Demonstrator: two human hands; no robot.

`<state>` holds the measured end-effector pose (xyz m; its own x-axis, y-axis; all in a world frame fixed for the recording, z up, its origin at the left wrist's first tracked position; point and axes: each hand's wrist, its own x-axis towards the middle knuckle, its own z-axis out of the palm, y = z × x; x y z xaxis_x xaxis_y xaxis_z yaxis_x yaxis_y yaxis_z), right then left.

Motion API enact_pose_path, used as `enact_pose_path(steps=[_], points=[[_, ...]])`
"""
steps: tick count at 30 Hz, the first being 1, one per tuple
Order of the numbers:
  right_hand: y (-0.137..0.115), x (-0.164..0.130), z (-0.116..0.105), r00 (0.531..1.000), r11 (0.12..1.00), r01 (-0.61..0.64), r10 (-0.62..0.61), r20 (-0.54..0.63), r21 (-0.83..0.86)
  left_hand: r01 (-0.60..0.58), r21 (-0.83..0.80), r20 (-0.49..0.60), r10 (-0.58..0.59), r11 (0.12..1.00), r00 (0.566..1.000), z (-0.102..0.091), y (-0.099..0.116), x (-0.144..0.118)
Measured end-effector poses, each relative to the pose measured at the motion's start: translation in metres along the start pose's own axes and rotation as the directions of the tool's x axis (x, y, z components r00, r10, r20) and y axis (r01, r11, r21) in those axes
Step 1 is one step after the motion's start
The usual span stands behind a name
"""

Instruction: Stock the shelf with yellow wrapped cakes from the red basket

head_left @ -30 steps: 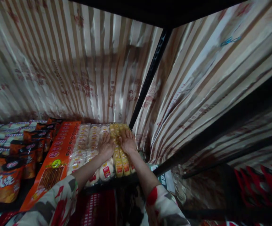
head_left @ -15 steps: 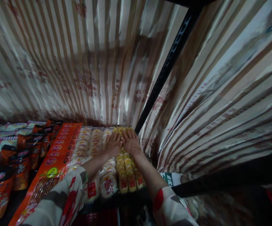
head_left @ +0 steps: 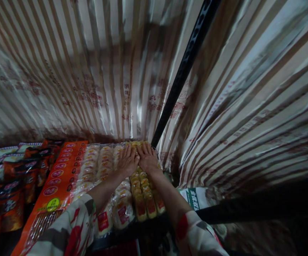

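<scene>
Both my hands lie palm down, side by side, at the far end of the packaged snacks on a shelf. My left hand (head_left: 128, 162) has its fingers outstretched over the white round wrapped cakes (head_left: 122, 201) and the edge of the yellow ones. Beside it, my right hand (head_left: 148, 158) rests flat on the rows of yellow wrapped cakes (head_left: 142, 192), fingers pointing to the back. The thumbs meet or nearly touch. Under my palms the packs are hidden. Further left, more white wrapped cakes (head_left: 104, 165) run in columns from back to front.
Orange snack packets in a flat strip (head_left: 53, 177) lie left of the cakes, then orange-and-black bags (head_left: 12, 202). A dark metal post (head_left: 174, 92) rises behind the right corner. Striped sheeting (head_left: 103, 71) covers the back and right side. A white-and-green bag (head_left: 195, 197) sits low at right.
The view has shifted slightly, so the bags and post appear further left. Both my hands stay flat on the cakes in nearly the same place.
</scene>
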<state>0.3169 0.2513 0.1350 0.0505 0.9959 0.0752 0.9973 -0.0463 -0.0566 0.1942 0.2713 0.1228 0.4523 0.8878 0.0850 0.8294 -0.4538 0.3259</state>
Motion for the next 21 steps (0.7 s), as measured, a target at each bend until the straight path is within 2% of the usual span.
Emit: enact_pose_path(steps=[5,10,14,16,21], points=[[0.002,0.002,0.001,0.998,1.0,-0.008,0.008,0.066,0.008,-0.028,-0.014,0.063,0.028,1.0,0.998,0.006,0.003,0.007],[0.0,0.0,0.0,0.998,1.0,-0.006,0.006,0.062,0.009,-0.04,-0.026,0.006,0.04,0.999,0.999,0.012,-0.002,0.006],[0.0,0.0,0.003,0.999,1.0,-0.019,0.018,0.039,0.017,0.054,-0.03,-0.073,-0.056,0.998,0.996,0.019,-0.003,0.008],[0.0,-0.001,0.004,0.999,1.0,-0.025,0.025,0.029,0.016,0.077,-0.036,-0.08,-0.079,0.996,0.994,0.021,-0.003,0.01],[0.0,0.0,0.004,0.999,0.999,-0.028,0.028,0.02,0.02,0.052,-0.023,-0.063,-0.053,0.998,0.997,0.021,-0.001,0.013]])
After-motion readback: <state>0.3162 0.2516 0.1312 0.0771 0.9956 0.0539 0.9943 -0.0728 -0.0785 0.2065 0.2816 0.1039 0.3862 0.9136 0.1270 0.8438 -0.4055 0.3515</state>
